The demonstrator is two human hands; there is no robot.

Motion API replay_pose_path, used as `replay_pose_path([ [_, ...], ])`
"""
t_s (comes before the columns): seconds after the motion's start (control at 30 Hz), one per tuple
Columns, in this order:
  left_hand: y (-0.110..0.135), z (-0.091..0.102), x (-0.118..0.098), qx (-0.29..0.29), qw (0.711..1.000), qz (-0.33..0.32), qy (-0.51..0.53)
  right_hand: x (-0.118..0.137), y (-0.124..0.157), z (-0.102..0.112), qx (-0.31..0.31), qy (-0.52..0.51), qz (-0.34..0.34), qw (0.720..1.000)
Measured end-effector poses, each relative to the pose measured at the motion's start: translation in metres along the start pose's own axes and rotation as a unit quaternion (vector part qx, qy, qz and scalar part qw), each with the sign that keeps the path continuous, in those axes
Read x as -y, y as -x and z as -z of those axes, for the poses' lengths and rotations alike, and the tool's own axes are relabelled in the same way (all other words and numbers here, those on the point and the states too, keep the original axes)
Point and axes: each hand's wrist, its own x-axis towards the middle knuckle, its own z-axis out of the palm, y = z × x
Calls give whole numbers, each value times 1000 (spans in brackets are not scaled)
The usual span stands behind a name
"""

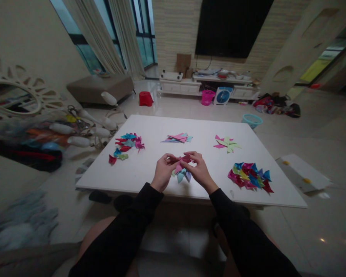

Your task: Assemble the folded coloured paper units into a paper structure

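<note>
Between my two hands, over the near middle of the white table (150, 169), is a piece of pink folded paper (179, 166). My left hand (163, 171) pinches it from the left, and my right hand (198, 169) grips its right side with thumb and fingers. Just below it on the table lie pale blue and lilac folded papers (181, 177), partly hidden by the hands. Farther back sits a stack of pink and blue folded paper strips (177, 137). Fine folds in the held paper are too small to make out.
Colourful folded paper pieces lie in a pile (129, 142) at the left and a larger pile (249, 176) at the right. Green and pink folded strips (227, 144) rest at the back right. A blue basket (252, 120) stands on the floor beyond the table.
</note>
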Motion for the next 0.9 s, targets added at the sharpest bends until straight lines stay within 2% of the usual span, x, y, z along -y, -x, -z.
replay_pose_path([
  [0.17,1,1,1,5,1000,0,-7,2,3,2,-23,-16,-9,1000],
  [0.6,1,0,-1,-1,1000,10,-4,-6,3,-6,-10,-88,-35,995],
  [0.9,1,1,-4,-12,1000,8,2,-4,4,-4,-33,-91,-39,995],
])
